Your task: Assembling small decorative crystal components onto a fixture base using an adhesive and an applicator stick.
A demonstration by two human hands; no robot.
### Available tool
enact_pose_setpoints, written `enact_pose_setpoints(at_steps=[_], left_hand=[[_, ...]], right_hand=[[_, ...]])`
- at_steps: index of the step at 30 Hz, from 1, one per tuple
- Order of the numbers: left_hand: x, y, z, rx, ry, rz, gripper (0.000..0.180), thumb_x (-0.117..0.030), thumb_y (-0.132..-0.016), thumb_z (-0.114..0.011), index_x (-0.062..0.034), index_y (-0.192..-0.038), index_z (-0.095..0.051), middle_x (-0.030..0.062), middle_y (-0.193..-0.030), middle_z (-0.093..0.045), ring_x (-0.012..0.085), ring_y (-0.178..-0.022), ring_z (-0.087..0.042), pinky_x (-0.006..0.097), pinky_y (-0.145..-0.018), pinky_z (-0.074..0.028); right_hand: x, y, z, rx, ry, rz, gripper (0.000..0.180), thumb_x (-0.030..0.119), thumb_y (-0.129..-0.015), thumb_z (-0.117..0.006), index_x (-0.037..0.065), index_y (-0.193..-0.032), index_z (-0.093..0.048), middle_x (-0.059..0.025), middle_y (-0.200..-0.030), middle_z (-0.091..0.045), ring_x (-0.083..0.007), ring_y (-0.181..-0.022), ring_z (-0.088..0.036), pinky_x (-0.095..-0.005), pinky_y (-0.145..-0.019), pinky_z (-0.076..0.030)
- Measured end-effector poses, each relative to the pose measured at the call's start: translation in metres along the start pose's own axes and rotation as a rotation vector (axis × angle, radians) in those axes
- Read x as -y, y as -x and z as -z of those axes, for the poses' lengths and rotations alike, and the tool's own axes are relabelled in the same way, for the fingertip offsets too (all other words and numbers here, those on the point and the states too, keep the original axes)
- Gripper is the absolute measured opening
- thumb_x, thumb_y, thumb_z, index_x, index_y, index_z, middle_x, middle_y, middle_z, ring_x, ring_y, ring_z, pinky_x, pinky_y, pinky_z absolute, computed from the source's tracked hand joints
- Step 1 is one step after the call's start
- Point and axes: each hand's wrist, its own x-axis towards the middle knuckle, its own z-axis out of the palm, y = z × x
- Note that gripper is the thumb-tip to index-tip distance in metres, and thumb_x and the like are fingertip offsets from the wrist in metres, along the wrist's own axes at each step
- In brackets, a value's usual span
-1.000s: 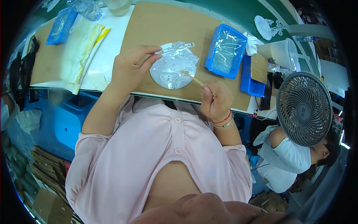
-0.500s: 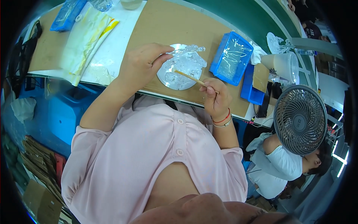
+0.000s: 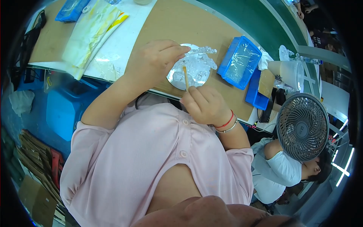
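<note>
Taking clock directions from the middle of the round, shiny, clear-to-silver disc (image 3: 176,80) on the brown flat work board (image 3: 162,22), the left hand (image 3: 154,61) comes in from nine o'clock, thumb and fingertips pinched on a slim, clear, knobbly glass-like piece (image 3: 207,50) above the disc's twelve-to-one edge. The right hand (image 3: 204,105), at five o'clock, is closed around a thin, tan, wooden-looking stick (image 3: 186,78), its tip over the disc; whether it touches is unclear. Clear, lumpy glass-like pieces (image 3: 201,65) lie on the disc. Near it at three o'clock, a blue rectangular plastic tray (image 3: 231,79) holds clear contents streaked with glare, too indistinct to identify. Farther out, between three and four, a smaller blue plastic bin (image 3: 257,99) has a flat brown cardboard piece (image 3: 266,85) across its upper part. Beyond, at three, stands a round translucent plastic tub (image 3: 293,72), its contents unreadable. At ten o'clock, well apart, another blue plastic box (image 3: 70,16) is cut off by the picture's edge.
</note>
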Motion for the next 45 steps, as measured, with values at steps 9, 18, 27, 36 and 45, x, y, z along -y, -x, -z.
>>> enact_pose_setpoints(at_steps=[9, 18, 27, 36, 45], left_hand=[[0.0, -0.004, 0.0, -0.016, -0.048, -0.044, 0.017, -0.008, -0.078, -0.066, -0.0065, -0.095, -0.068, 0.0057, -0.083, -0.065, 0.023, -0.078, -0.063, 0.033, -0.069, -0.05], [0.001, 0.0, -0.003, -0.006, -0.099, -0.101, 0.026, -0.005, -0.072, -0.061, -0.0058, -0.098, -0.067, 0.0057, -0.086, -0.065, 0.0233, -0.083, -0.063, 0.034, -0.074, -0.05], [0.005, -0.001, -0.005, -0.016, -0.126, -0.129, 0.028, -0.004, -0.074, -0.06, -0.0066, -0.101, -0.066, 0.0053, -0.091, -0.066, 0.0251, -0.088, -0.064, 0.037, -0.088, -0.049], [0.004, -0.005, -0.005, 0.013, -0.132, -0.152, 0.025, -0.002, -0.075, -0.06, -0.0065, -0.099, -0.066, 0.0047, -0.089, -0.066, 0.0225, -0.085, -0.064, 0.038, -0.091, -0.049], [0.001, -0.009, -0.005, 0.019, -0.147, -0.143, 0.025, 0.0, -0.074, -0.062, -0.0084, -0.097, -0.067, 0.0038, -0.087, -0.066, 0.0227, -0.085, -0.064, 0.037, -0.09, -0.049]], right_hand=[[0.0, -0.006, -0.002, -0.019, 0.004, -0.093, 0.016, 0.003, -0.073, -0.062, 0.002, -0.088, -0.056, -0.0101, -0.08, -0.06, -0.0212, -0.061, -0.055, -0.031, -0.051, -0.043], [-0.006, -0.018, -0.002, -0.066, 0.02, -0.268, 0.012, -0.001, -0.078, -0.059, 0.005, -0.088, -0.056, -0.01, -0.079, -0.062, -0.0272, -0.064, -0.059, -0.0344, -0.055, -0.047], [-0.022, -0.001, 0.018, -0.146, -0.01, -0.557, 0.006, 0.006, -0.092, -0.057, 0.002, -0.089, -0.054, -0.0122, -0.078, -0.063, -0.0262, -0.061, -0.06, -0.0317, -0.055, -0.047], [-0.018, 0.03, 0.013, -0.246, -0.137, -0.344, 0.008, -0.003, -0.087, -0.056, 0.0, -0.093, -0.053, -0.0159, -0.081, -0.061, -0.0281, -0.065, -0.059, -0.0337, -0.057, -0.047], [-0.014, 0.05, 0.021, -0.18, -0.193, -0.376, 0.009, -0.004, -0.086, -0.056, -0.001, -0.093, -0.052, -0.0164, -0.083, -0.061, -0.0272, -0.066, -0.06, -0.0319, -0.059, -0.048]])
